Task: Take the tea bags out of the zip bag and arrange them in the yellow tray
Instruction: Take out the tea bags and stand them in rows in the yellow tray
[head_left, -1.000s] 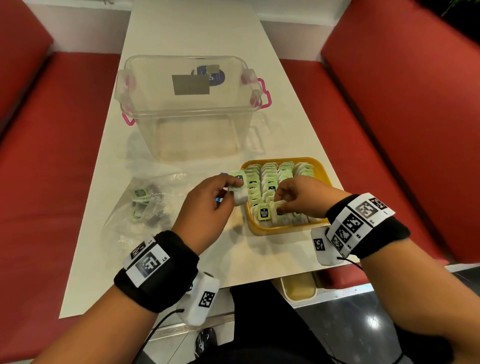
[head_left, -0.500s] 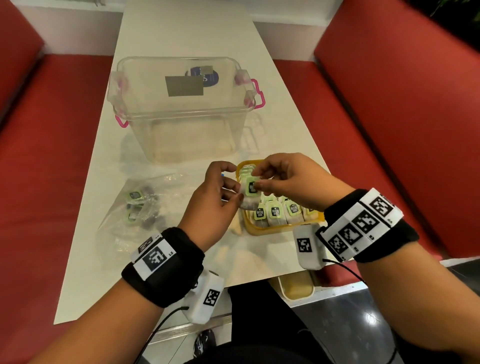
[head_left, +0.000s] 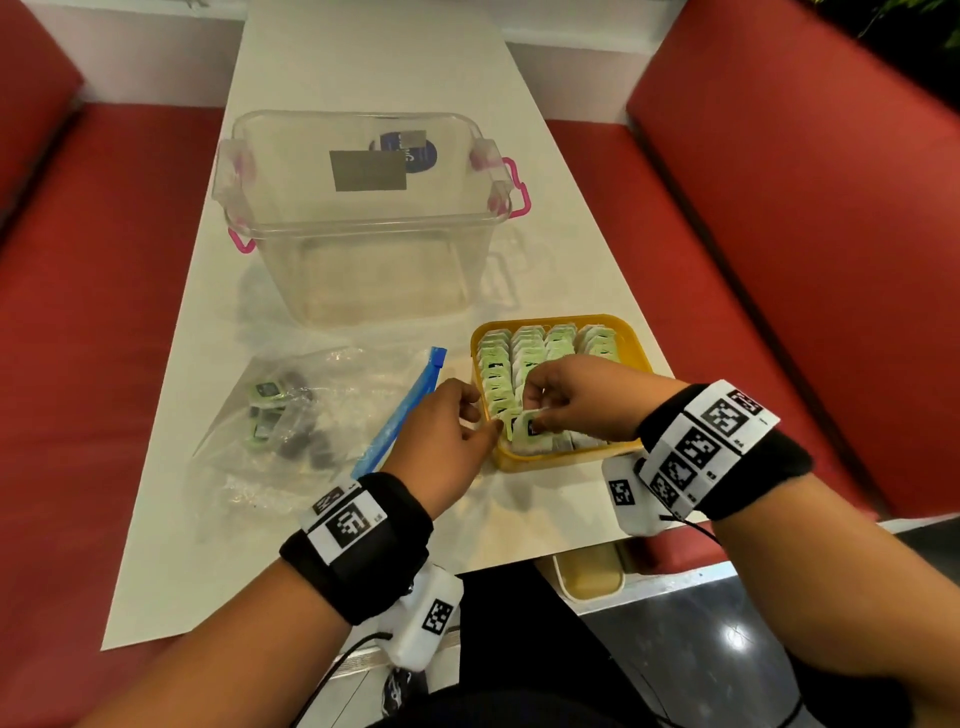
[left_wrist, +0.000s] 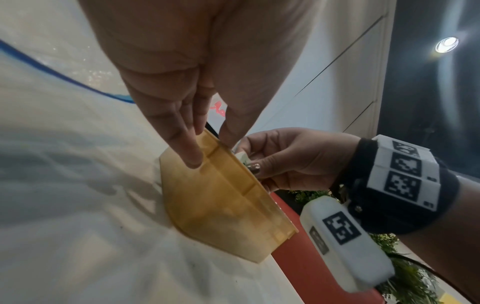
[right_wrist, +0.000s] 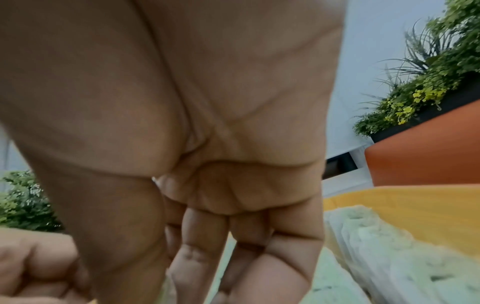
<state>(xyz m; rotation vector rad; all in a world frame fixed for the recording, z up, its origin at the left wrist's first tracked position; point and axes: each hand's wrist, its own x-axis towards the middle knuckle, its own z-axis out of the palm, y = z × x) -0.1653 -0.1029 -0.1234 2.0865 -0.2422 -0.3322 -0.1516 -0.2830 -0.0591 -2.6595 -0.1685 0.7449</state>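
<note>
The yellow tray (head_left: 636, 345) at the table's near right holds rows of green-and-white tea bags (head_left: 540, 348). My right hand (head_left: 537, 415) pinches one tea bag (head_left: 527, 432) low over the tray's near-left corner. My left hand (head_left: 480, 415) is at the tray's left wall. In the left wrist view, the left hand (left_wrist: 210, 144) has its fingers (left_wrist: 192, 158) on the outside of the tray (left_wrist: 221, 205) and its thumb at the rim. The clear zip bag (head_left: 332, 384) lies to the left with several tea bags (head_left: 265, 410) inside.
A big clear bin (head_left: 363, 228) with pink latches stands behind the tray and the bag. The bag's blue zip strip (head_left: 410, 410) lies just left of my left hand. Red benches (head_left: 779, 260) flank the narrow white table (head_left: 561, 509), whose near edge is close.
Both hands held a tea bag above the tray; my right hand has brought it down into the tray's near-left corner. My left hand has let go and moved to the tray's wall.
</note>
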